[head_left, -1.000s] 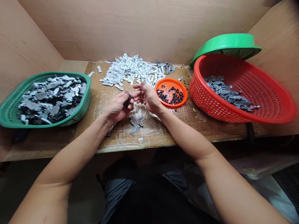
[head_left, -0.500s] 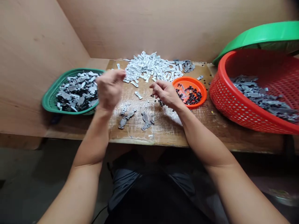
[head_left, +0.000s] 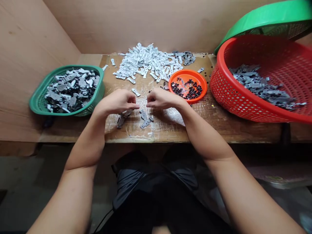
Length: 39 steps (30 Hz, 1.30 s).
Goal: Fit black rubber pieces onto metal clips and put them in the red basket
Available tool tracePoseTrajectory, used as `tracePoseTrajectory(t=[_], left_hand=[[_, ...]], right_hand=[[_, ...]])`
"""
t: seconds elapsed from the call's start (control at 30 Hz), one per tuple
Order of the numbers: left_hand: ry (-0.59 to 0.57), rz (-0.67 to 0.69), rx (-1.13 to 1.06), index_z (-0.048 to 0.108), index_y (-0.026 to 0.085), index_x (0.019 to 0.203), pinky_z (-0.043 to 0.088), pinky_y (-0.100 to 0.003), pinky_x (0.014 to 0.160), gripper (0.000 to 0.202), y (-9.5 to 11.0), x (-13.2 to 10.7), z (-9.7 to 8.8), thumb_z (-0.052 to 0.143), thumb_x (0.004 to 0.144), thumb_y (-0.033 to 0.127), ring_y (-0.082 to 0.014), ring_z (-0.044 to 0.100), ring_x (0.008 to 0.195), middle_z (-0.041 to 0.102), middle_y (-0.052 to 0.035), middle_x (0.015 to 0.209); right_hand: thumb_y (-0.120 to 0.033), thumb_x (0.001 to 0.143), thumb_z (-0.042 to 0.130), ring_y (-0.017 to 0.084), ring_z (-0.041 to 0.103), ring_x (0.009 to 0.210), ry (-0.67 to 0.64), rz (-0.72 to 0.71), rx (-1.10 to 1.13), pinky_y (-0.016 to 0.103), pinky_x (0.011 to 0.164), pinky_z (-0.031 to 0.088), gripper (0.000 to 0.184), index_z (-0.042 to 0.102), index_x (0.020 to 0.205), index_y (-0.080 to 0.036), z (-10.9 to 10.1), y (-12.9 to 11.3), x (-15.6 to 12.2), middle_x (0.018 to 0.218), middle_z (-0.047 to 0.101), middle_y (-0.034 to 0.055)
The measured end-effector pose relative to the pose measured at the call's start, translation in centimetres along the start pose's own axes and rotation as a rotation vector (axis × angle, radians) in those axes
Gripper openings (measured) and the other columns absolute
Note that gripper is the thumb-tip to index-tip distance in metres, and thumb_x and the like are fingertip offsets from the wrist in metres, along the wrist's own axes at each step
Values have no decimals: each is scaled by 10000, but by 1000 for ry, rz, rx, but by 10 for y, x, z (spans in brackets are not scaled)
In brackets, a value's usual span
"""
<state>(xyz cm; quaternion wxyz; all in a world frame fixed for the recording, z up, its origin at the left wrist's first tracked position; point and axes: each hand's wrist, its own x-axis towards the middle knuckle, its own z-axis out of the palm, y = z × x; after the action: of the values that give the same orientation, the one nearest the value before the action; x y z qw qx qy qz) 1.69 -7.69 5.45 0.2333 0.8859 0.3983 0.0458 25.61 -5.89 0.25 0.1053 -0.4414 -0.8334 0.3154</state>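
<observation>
My left hand (head_left: 119,102) is low over the table, fingers curled and thumb against them. Beneath it lie a few grey clip-like plastic parts (head_left: 120,122), partly covered by the hand. Facing it across a small gap, my right hand (head_left: 161,98) has thumb and forefinger pinched together. Whatever either pinch holds is too small or hidden to make out. Just in front of the hands are more grey plastic parts (head_left: 146,122). A single white plastic piece (head_left: 136,92) rests between and beyond them. Right of my right hand stands an orange dish (head_left: 204,89) of small dark pieces.
A heap of white plastic pieces (head_left: 148,61) lies by the back wall, with grey parts (head_left: 188,58) beside it. At left is a full green basket (head_left: 32,105). A large red basket (head_left: 216,87) of grey parts stands right, a bright green basket (head_left: 268,16) behind it.
My left hand has come down from beside the green basket toward the table's middle, near my right hand. The right hand stays pinched. The whole view has shifted slightly.
</observation>
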Motion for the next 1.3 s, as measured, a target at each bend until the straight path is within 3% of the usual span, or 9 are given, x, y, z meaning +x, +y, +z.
tracePoseTrajectory(t=[0.17,0.27,0.4,0.57,0.67,0.77,0.97,1.13,1.3], left_hand=[[-126,15,28,980,272,1176,564,-365,894,186,-42,12,16,883,1020,303,-284,773,855,863,-59,951],[-110,108,-105,972,306,992,550,-374,920,111,-56,20,24,934,911,241,-293,743,857,810,-58,917],[-107,150,-188,890,298,830,518,-355,816,117,-61,22,22,1001,854,273,-269,674,779,758,-47,845],[9,-3,-447,835,273,853,488,-313,665,167,-65,19,20,985,924,292,-215,663,662,780,-27,750],[151,-79,-633,858,251,827,525,-309,656,198,-69,21,22,1048,875,223,-203,709,665,788,-41,745],[220,-140,-670,893,238,812,549,-303,665,213,-72,26,23,1088,810,153,-205,738,696,795,-33,754],[306,-207,-685,901,215,777,612,-314,733,202,-75,35,25,1043,795,72,-236,775,765,781,-41,720],[344,-237,-683,861,236,748,634,-321,721,276,-91,43,35,1110,723,119,-225,765,745,817,-56,780],[402,-203,-758,821,250,734,590,-318,634,285,-96,45,40,1101,766,205,-216,741,675,757,-46,697]], right_hand=[[-171,1040,863,282,699,990,442,185,26,466,940,540,69,882,977,-193,-17,44,-3,914,765,97],[-60,928,904,311,694,1024,543,186,162,494,957,547,152,850,939,-201,-26,65,-10,868,715,83],[93,768,908,296,664,994,461,136,365,497,927,522,343,795,840,-222,-24,67,-13,763,622,27],[65,829,924,338,700,1067,299,124,21,517,980,531,345,750,794,-230,-4,53,-1,849,692,93],[-58,971,905,366,726,1125,311,123,-153,540,1045,540,229,778,878,-223,4,52,7,968,766,150],[-154,1073,836,358,726,1116,364,98,-174,542,1080,547,132,816,974,-238,6,55,17,1031,797,148],[-150,1056,815,341,701,1134,370,84,-135,509,1120,548,134,790,987,-261,12,61,36,1055,784,121],[-131,1090,711,354,702,1168,360,57,-199,524,1158,561,155,803,1070,-255,19,64,38,1170,815,152],[-85,1082,672,334,703,1140,348,56,-171,498,1140,555,202,765,1076,-264,16,58,29,1162,824,130]])
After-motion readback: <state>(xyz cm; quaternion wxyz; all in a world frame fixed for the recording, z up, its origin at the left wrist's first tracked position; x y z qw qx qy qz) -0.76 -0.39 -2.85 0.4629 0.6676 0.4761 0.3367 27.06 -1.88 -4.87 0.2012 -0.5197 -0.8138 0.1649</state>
